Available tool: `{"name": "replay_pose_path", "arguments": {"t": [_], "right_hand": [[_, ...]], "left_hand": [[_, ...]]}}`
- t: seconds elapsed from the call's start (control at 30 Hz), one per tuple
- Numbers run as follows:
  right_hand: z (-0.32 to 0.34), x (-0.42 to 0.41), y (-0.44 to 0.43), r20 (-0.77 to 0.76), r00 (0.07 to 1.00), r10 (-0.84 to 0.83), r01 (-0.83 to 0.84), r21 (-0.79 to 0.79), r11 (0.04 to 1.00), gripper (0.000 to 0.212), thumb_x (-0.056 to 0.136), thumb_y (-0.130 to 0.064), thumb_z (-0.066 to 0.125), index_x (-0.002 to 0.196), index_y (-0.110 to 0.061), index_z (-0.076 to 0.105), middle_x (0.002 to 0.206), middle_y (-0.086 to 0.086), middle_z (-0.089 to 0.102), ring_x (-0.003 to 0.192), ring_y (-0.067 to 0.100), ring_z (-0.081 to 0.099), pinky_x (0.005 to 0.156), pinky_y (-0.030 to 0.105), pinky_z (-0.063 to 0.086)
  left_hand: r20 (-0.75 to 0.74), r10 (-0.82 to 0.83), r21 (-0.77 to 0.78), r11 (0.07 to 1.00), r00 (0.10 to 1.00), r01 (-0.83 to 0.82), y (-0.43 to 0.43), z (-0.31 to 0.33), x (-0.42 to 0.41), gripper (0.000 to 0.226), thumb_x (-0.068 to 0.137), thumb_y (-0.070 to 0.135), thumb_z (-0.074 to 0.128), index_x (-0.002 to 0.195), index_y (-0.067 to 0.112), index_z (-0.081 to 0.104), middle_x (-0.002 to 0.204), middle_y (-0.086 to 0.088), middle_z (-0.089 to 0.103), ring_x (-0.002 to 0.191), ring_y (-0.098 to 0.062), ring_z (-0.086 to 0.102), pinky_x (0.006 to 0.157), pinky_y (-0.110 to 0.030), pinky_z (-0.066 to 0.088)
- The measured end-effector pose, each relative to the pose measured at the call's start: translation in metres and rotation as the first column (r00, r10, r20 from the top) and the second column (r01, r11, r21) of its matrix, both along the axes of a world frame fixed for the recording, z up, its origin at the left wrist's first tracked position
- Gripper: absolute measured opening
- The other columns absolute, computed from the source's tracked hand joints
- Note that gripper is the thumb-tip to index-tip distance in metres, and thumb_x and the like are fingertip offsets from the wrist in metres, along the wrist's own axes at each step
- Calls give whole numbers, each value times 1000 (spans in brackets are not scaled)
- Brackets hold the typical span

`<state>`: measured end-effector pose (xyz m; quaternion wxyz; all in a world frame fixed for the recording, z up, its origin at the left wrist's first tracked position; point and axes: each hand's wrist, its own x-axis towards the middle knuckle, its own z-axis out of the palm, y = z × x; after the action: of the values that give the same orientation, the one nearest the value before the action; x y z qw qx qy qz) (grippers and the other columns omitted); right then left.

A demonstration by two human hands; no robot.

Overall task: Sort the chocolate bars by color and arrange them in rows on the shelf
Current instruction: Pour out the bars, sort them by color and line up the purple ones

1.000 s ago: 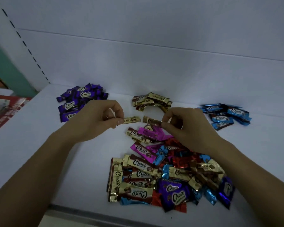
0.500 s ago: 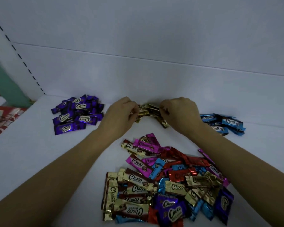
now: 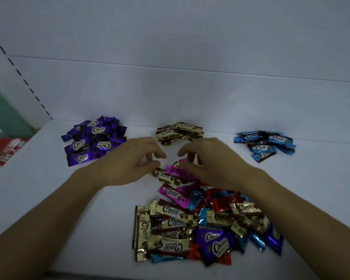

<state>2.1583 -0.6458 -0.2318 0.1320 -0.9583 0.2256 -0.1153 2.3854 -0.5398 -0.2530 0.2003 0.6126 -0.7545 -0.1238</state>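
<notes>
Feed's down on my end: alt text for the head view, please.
The left hand and right hand hover empty, fingers loosely curled, over the far end of a mixed heap of foil-wrapped chocolate bars on a white shelf. Behind it: a purple pile, a gold pile, a blue pile.

Likely a shop: white display shelf, slotted upright, heaps of chocolate bars.
</notes>
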Motion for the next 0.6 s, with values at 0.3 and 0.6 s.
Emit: {"name": "replay_pose_path", "arguments": {"t": [0.3, 0.6], "right_hand": [[-14, -7, 19, -42, 998, -47, 49, 49, 998, 36, 87, -44, 69, 120, -29, 64, 96, -10, 65, 81, 4, 55, 72, 22, 46], [6, -23, 9, -239, 960, -144, 186, 165, 969, 43, 85, -52, 70, 123, -37, 57, 87, -11, 64, 73, 3, 57, 64, 25, 47]], "left_hand": [[-66, -75, 65, 995, 995, 80, 13, -14, -2, 24, 84, 45, 72, 105, 34, 68, 99, 19, 57, 96, -6, 57, 81, -28, 49], [-112, -34, 68, 997, 993, 42, 16, -8, 7, 10, 88, 30, 71, 97, 32, 67, 83, 19, 60, 81, -6, 59, 66, -14, 45]]}}
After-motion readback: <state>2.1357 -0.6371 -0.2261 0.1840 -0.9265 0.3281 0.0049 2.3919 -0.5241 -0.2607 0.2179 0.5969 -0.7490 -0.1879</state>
